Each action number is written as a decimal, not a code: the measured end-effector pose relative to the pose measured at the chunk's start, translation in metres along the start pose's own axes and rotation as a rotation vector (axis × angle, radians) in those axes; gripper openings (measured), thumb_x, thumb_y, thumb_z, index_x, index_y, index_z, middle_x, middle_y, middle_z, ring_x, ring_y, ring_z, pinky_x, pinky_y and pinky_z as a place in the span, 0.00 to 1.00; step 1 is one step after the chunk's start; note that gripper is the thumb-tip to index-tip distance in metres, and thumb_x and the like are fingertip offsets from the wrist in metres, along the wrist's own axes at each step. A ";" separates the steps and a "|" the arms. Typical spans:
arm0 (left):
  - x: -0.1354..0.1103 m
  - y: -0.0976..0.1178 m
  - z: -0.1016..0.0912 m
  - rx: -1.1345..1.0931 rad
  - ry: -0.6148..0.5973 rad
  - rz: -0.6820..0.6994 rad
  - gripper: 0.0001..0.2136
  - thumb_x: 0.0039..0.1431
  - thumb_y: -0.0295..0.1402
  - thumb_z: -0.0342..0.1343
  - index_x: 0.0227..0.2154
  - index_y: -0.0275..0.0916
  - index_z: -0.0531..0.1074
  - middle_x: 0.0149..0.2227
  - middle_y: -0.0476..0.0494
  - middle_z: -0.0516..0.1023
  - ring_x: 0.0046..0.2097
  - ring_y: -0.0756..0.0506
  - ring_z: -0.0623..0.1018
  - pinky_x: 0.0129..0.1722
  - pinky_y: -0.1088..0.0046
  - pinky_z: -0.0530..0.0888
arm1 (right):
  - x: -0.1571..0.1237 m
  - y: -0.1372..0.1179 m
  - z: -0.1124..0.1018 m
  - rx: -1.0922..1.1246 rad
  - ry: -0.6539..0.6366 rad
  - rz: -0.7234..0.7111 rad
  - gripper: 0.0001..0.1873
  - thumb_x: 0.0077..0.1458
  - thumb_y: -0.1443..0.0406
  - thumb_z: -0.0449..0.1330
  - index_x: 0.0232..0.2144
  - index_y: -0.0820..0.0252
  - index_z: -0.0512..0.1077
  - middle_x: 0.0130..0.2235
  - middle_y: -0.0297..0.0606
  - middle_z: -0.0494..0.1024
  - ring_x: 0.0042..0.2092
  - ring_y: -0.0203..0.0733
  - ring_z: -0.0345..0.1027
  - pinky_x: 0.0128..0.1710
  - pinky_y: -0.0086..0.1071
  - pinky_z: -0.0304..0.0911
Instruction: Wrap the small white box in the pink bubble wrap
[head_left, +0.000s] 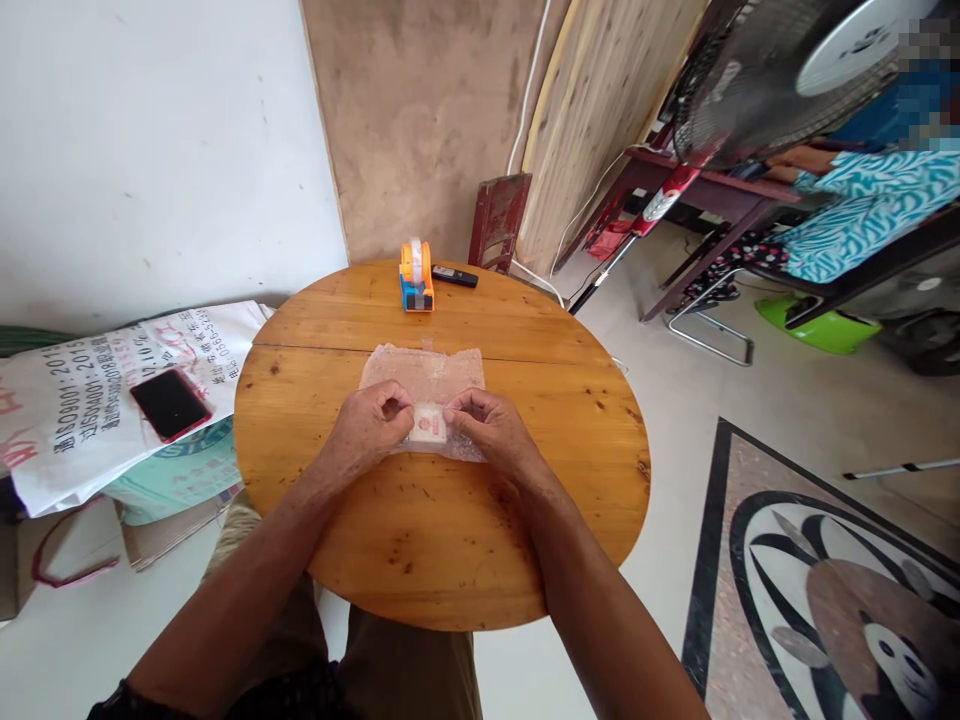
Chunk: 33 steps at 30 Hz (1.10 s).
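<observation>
A small whitish square packet [429,424] with a red print lies on a sheet of bubble wrap [431,371], which is spread on the round wooden table [420,540]. My left hand [375,420] pinches at the packet's left side, its thumb and forefinger closed. On the opposite side, my right hand [487,422] grips near the packet's right edge, fingers pressed together. Whether the fingertips hold the packet itself or a fold of the wrap around it is hard to make out.
At the table's far edge stands an orange and blue tape dispenser [416,275] beside a black pen-like object [455,276]. A phone [171,404] rests on white sacks [90,370] to the left. A standing fan [787,80] and a seated person [877,215] are on the right.
</observation>
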<state>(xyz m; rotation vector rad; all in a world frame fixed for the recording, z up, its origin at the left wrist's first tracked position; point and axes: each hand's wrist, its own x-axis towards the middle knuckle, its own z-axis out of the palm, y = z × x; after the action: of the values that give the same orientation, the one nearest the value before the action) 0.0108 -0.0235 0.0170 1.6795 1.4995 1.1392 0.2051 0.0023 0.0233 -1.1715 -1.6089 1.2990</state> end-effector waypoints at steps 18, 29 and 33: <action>0.002 -0.001 0.002 -0.048 -0.024 -0.022 0.04 0.46 0.32 0.52 0.24 0.38 0.70 0.21 0.53 0.69 0.23 0.52 0.65 0.23 0.78 0.61 | 0.004 0.012 -0.001 -0.377 0.200 -0.112 0.13 0.49 0.56 0.61 0.22 0.56 0.66 0.24 0.33 0.69 0.28 0.38 0.61 0.29 0.30 0.55; 0.004 -0.003 0.003 -0.043 -0.031 0.017 0.04 0.46 0.31 0.52 0.24 0.38 0.70 0.21 0.54 0.69 0.24 0.52 0.66 0.24 0.78 0.63 | -0.011 -0.004 0.009 -0.724 0.160 -0.634 0.08 0.60 0.63 0.56 0.35 0.52 0.76 0.39 0.41 0.79 0.43 0.48 0.70 0.47 0.43 0.57; 0.004 -0.002 0.001 -0.037 -0.042 0.026 0.03 0.47 0.31 0.52 0.24 0.38 0.70 0.21 0.54 0.69 0.24 0.52 0.66 0.25 0.77 0.64 | -0.009 -0.001 0.009 -0.807 0.001 -0.652 0.07 0.59 0.62 0.59 0.36 0.54 0.77 0.41 0.41 0.79 0.44 0.47 0.69 0.48 0.43 0.55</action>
<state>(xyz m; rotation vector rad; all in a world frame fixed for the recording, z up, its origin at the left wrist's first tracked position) 0.0110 -0.0186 0.0153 1.6926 1.4262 1.1317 0.1994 -0.0095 0.0223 -0.9149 -2.3377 0.2156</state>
